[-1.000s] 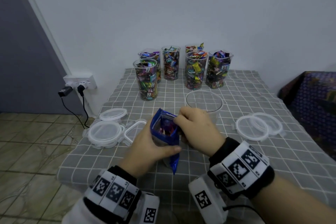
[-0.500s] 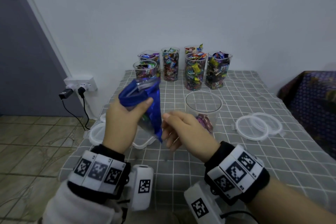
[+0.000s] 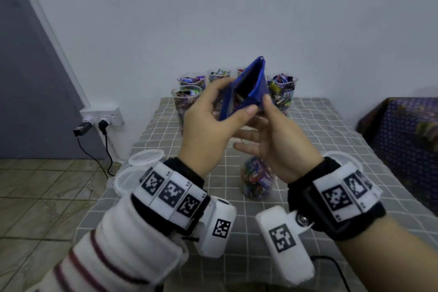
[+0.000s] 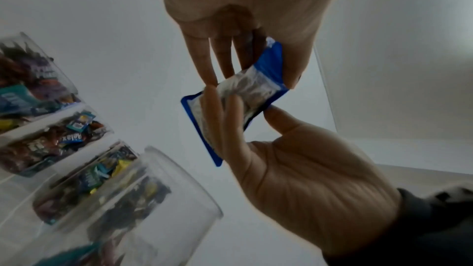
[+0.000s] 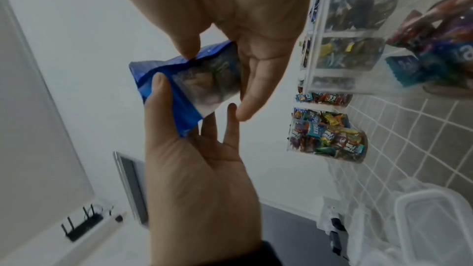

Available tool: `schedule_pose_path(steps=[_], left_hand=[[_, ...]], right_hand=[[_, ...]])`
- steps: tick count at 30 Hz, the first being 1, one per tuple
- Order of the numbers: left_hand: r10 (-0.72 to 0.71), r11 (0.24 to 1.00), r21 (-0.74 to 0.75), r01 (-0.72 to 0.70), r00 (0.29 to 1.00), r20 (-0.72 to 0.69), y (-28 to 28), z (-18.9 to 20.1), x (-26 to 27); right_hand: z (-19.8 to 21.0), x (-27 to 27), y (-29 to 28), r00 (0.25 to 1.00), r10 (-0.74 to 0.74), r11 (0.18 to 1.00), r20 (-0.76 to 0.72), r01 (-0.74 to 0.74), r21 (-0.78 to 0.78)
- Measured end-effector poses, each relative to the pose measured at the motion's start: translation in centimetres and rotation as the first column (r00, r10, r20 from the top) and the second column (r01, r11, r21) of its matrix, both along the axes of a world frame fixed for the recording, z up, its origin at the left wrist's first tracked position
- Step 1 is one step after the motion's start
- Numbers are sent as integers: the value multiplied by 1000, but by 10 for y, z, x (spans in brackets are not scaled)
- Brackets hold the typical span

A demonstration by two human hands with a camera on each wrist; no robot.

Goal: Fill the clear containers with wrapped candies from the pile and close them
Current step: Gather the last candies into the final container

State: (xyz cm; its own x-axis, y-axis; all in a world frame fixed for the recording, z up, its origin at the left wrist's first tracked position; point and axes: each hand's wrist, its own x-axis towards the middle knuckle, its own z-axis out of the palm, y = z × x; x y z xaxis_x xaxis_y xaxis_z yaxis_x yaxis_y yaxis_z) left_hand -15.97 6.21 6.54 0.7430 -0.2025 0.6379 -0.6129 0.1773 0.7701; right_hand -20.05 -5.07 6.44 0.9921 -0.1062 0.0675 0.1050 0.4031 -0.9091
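Note:
Both hands hold a blue candy bag [image 3: 246, 92] up above the table, its open mouth turned toward me. My left hand [image 3: 233, 102] grips the bag's left side, thumb in front. My right hand [image 3: 258, 121] pinches the right edge between thumb and fingers. In the left wrist view the bag [image 4: 243, 92] sits between my left hand [image 4: 256, 68] and my right hand [image 4: 245, 108]. The right wrist view shows the bag [image 5: 189, 80] the same way. Below the hands a clear container [image 3: 257, 180] stands lidless, with wrapped candies in its lower part.
Several candy-filled clear containers [image 3: 187, 102] stand along the table's far edge by the wall. Loose clear lids [image 3: 144, 157] lie at the left edge, another lid [image 3: 343, 156] behind my right wrist. The checked tablecloth [image 3: 331, 140] covers the table. A wall socket [image 3: 102, 116] is on the left.
The bag rose from table height to above the containers. My right hand let go of it, then took its edge again. Candies now lie in the near container, which was empty before.

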Motion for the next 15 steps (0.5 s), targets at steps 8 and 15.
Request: schedule_pose_path(steps=[8, 15], left_hand=[[-125, 964, 226, 141, 989, -83, -23, -12, 18], [-111, 915, 360, 181, 972, -207, -30, -19, 34]], right_hand=[[-2, 2, -43, 929, -358, 931, 98, 362, -35], [-18, 6, -58, 841, -510, 809, 181, 541, -230]])
